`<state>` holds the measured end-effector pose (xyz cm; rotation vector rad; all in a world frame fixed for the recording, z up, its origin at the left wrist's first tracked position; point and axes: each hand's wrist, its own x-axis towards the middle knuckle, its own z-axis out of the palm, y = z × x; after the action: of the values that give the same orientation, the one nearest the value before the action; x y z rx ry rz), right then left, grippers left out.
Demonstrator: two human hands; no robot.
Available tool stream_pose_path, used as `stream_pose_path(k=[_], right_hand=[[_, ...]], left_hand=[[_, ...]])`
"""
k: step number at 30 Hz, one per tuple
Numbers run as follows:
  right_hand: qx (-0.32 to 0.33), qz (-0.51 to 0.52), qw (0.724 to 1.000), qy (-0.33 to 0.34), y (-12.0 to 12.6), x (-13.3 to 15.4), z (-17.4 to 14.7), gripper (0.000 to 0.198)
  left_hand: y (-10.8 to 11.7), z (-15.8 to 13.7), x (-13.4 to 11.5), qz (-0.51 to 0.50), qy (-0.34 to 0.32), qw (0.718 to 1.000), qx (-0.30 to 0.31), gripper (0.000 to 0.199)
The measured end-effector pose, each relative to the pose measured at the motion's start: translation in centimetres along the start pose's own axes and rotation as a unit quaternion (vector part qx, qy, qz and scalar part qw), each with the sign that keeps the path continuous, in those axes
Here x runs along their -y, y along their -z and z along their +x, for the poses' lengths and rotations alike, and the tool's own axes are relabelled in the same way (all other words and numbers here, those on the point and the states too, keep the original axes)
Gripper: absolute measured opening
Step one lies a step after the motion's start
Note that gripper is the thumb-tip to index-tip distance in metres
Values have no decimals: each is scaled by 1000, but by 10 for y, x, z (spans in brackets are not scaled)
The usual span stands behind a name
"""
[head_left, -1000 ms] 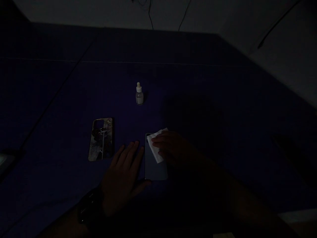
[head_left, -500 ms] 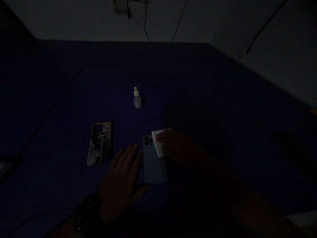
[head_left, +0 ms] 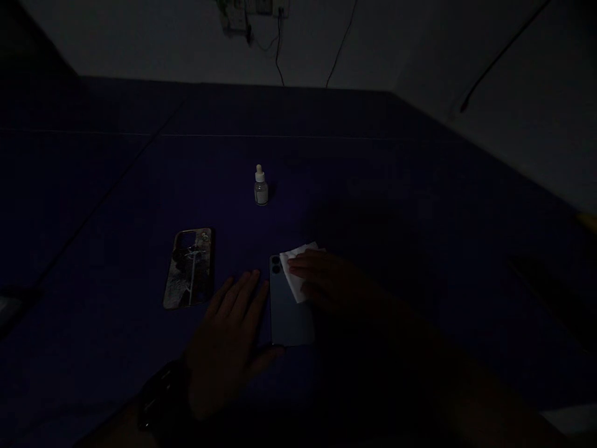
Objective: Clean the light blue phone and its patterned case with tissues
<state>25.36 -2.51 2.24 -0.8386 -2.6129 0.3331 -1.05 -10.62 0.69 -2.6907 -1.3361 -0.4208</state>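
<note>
A smartphone (head_left: 290,320) lies back side up on the dark blue surface, part of its camera block showing at the top left corner. My right hand (head_left: 329,280) presses a folded white tissue (head_left: 295,278) onto the phone's upper part, fingers over the tissue. Flat beside the phone's left edge rests my left hand (head_left: 231,336), fingers stretched out and the thumb at the phone's lower corner. To the left of that hand lies a patterned phone case (head_left: 189,270). Beyond the phone stands a small dropper bottle (head_left: 261,191) with a white cap.
The room is very dim. A white wall (head_left: 177,43) with sockets (head_left: 236,18) and hanging cables closes off the far side. A dark long object (head_left: 550,302) lies at the right, and another dark item (head_left: 12,308) sits at the left edge.
My right hand has slid the tissue slightly left, covering more of the camera block. My left hand stays in place. The view has tilted slightly.
</note>
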Motion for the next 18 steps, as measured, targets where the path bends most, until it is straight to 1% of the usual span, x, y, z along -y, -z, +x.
stream_pose_path(k=[2, 4, 5, 7, 9, 10, 12, 15, 18], right_hand=[[-12, -9, 1000, -19, 0, -1, -1, 35], [-16, -22, 999, -44, 0, -1, -1, 37], [-12, -25, 999, -44, 0, 0, 0, 39], [-5, -24, 1000, -18, 0, 0, 1, 40], [-8, -17, 1000, 14, 1, 0, 2, 36], [-14, -18, 1000, 17, 1, 0, 2, 33], [-25, -26, 999, 0, 1, -1, 2, 33], [-18, -32, 999, -28, -2, -2, 1, 40], [-8, -13, 1000, 3, -3, -1, 2, 40]], left_hand=[[0, 0, 0, 2, 1, 1000, 1, 81], [-1, 0, 0, 0, 4, 1000, 0, 81], [-1, 0, 0, -2, 5, 1000, -1, 81], [-1, 0, 0, -4, 5, 1000, -3, 81], [-1, 0, 0, -2, 5, 1000, -1, 82], [-1, 0, 0, -1, 6, 1000, 2, 82], [-1, 0, 1, 1, 4, 1000, 6, 82], [-1, 1, 1, 10, 0, 1000, 0, 81], [0, 1, 1, 22, -3, 1000, -8, 81]])
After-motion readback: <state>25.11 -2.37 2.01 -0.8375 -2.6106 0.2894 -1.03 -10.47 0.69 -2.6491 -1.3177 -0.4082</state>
